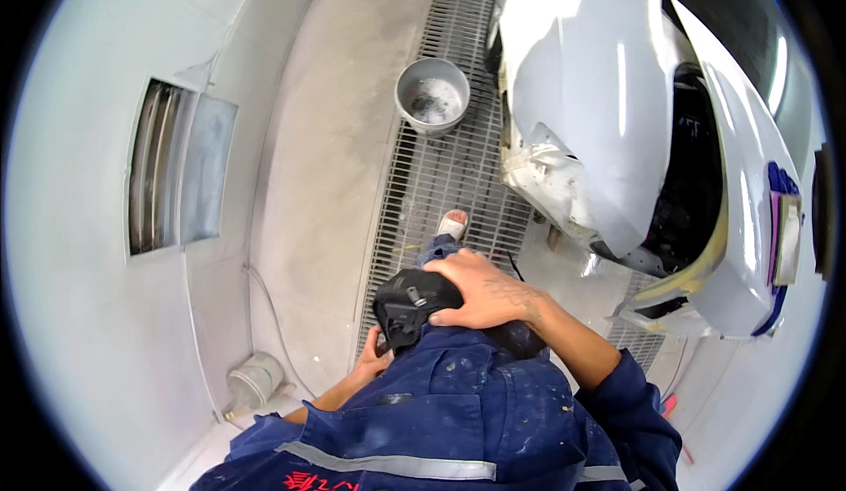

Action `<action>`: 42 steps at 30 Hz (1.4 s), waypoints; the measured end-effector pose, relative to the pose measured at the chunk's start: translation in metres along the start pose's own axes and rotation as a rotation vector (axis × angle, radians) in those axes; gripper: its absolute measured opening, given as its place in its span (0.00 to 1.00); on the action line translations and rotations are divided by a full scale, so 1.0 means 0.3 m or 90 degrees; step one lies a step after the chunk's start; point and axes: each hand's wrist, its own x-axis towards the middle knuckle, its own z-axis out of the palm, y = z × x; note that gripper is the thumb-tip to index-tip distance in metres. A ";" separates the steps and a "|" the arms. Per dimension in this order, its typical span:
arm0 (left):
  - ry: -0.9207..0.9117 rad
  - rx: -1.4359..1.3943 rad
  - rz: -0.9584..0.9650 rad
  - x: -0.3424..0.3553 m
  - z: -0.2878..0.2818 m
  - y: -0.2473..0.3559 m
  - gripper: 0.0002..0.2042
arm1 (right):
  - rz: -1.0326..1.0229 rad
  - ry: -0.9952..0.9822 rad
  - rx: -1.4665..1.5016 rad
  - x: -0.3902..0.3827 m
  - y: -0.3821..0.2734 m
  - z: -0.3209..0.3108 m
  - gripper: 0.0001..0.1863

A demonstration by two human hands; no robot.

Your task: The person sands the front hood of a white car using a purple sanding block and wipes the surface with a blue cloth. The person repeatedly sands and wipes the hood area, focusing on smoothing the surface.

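Observation:
At my waist, against the front of my paint-spotted blue overalls, is a black waist bag [407,308] with a zip pull. My right hand [483,293] reaches across it from the right, its fingers over the top and its thumb below. Lower down, my left hand [374,359] is at the bag's lower left edge with curled fingers, partly hidden by the bag and my clothes. What lies inside the bag does not show.
Ahead stands a grey bucket [433,96] of foamy water on the floor grating [454,169]. To the right is a white car [608,85] with a gap beside its front panel. A cloth and a block [787,240] rest on it. A whitish bucket [256,379] and a hose [275,315] lie by the left wall.

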 end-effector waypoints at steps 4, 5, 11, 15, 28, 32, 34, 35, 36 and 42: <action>0.138 0.092 0.173 -0.096 0.297 0.347 0.30 | 0.030 0.124 0.167 -0.128 0.087 0.014 0.39; 0.161 0.134 0.203 -0.066 0.313 0.359 0.30 | 0.074 0.133 0.170 -0.179 0.102 0.007 0.40; 0.021 0.222 0.017 -0.054 0.352 0.502 0.37 | -0.068 0.183 0.276 -0.219 0.144 0.040 0.39; -0.109 0.370 -0.068 -0.019 0.341 0.542 0.42 | -0.072 0.135 -0.004 -0.037 -0.007 -0.069 0.42; -0.086 0.591 0.161 -0.129 0.431 0.565 0.10 | -0.236 -0.018 -0.377 -0.086 -0.135 -0.122 0.33; -0.155 0.769 0.231 -0.148 0.374 0.560 0.09 | -0.253 0.050 -0.354 -0.133 -0.146 -0.131 0.27; -0.207 0.628 0.042 -0.146 0.372 0.605 0.08 | -0.315 0.032 -0.334 -0.128 -0.149 -0.118 0.27; -0.251 0.605 0.092 -0.153 0.375 0.605 0.07 | -0.345 0.024 -0.323 -0.122 -0.155 -0.108 0.27; -0.297 0.582 0.139 -0.162 0.380 0.605 0.06 | -0.379 0.031 -0.320 -0.114 -0.177 -0.086 0.25; -0.169 0.463 -0.129 -0.198 0.346 0.575 0.08 | -0.368 -0.088 -0.362 -0.159 -0.190 -0.054 0.17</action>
